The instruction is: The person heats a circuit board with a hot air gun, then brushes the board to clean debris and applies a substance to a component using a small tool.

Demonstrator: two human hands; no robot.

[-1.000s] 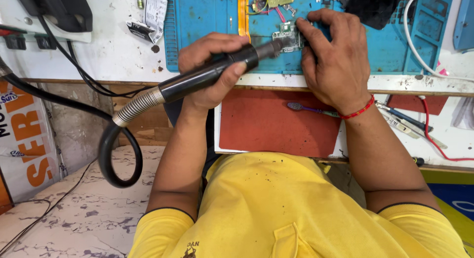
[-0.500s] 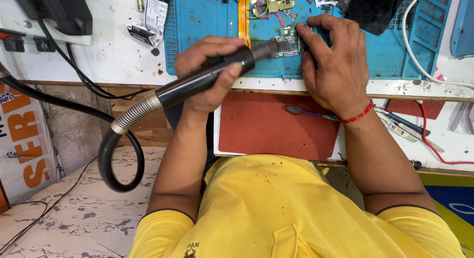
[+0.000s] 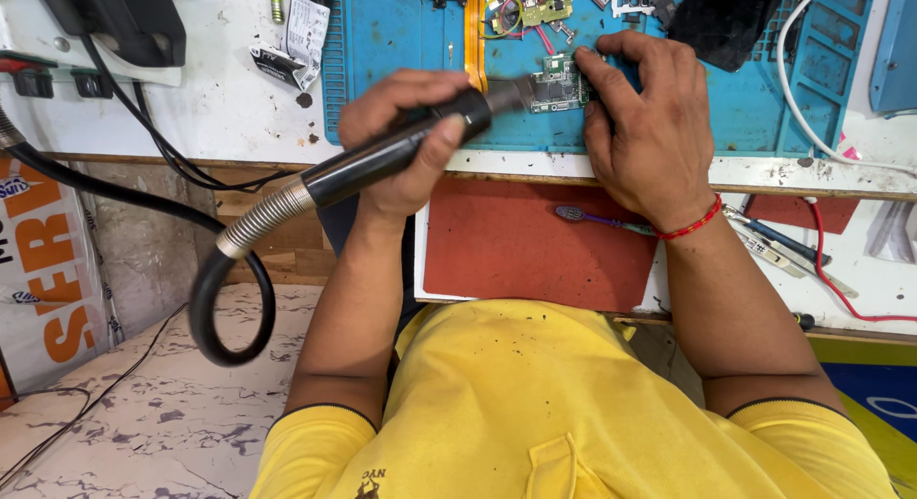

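**Hot-air handle aimed at a small green board**

The left hand [image 3: 406, 136] is closed around a black hot-air handle [image 3: 401, 150], whose nozzle tip points at a small green circuit board [image 3: 557, 84]. The board lies on a blue work mat [image 3: 401, 41] near the front edge of the tabletop [image 3: 191, 98]. The right hand [image 3: 650, 127] is pressed down on the board's right side, its fingertips [image 3: 597, 64] curled against it, pinning rather than lifting. A ribbed metal hose [image 3: 263, 217] runs from the handle toward the floor. A toothbrush [image 3: 597, 219] lies on a red pad [image 3: 535, 241] below the tabletop's front edge.
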